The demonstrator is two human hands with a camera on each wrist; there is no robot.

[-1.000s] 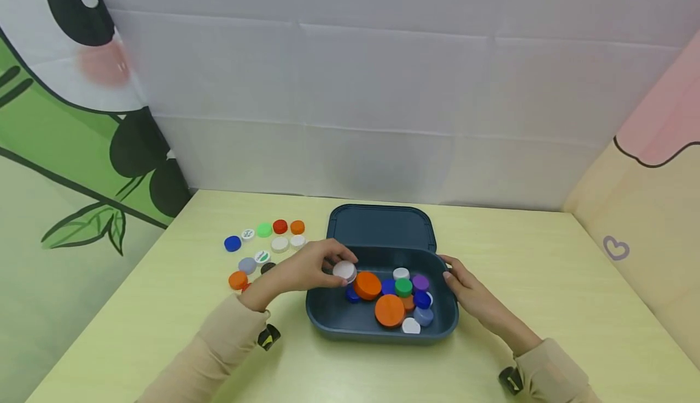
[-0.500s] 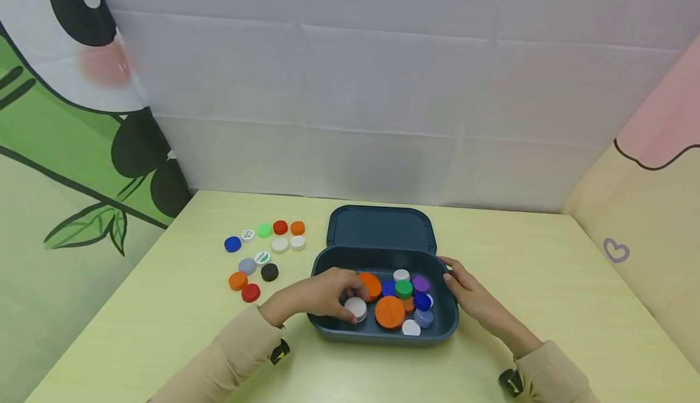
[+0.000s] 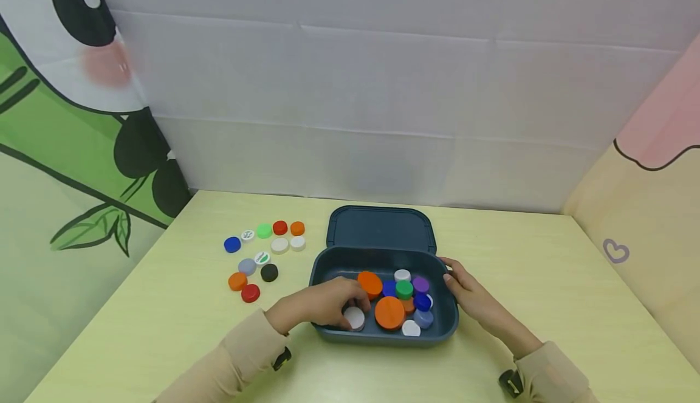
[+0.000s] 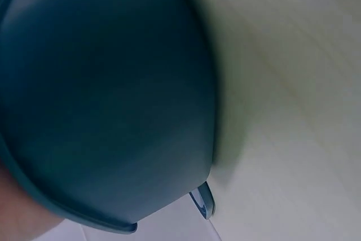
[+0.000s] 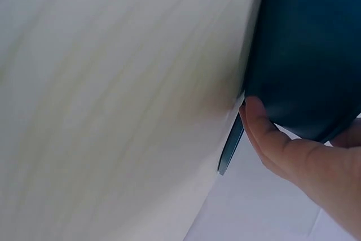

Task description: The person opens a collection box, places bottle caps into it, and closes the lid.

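A dark blue box (image 3: 377,338) stands on the table with several coloured bottle caps inside. Reaching over its left side, my left hand (image 3: 335,301) pinches a white bottle cap (image 3: 355,318) between thumb and fingers, low in the front left corner. To the right of that cap lie two large orange caps, one of them an orange cap (image 3: 390,312) near the front. My right hand (image 3: 471,296) grips the box's right end, thumb at the rim. The right wrist view shows its fingers (image 5: 271,139) against the outer wall. The left wrist view is mostly filled by the box's outside (image 4: 113,100).
Behind the box lies a dark blue lid (image 3: 381,228). Several loose caps are spread on the table to the left, among them a black cap (image 3: 269,272) and a red cap (image 3: 250,293). A pale wall (image 3: 383,87) rises behind the table.
My left hand has carried the white cap from over the box's left side down and forward into the front left corner. My right hand keeps its hold on the box.
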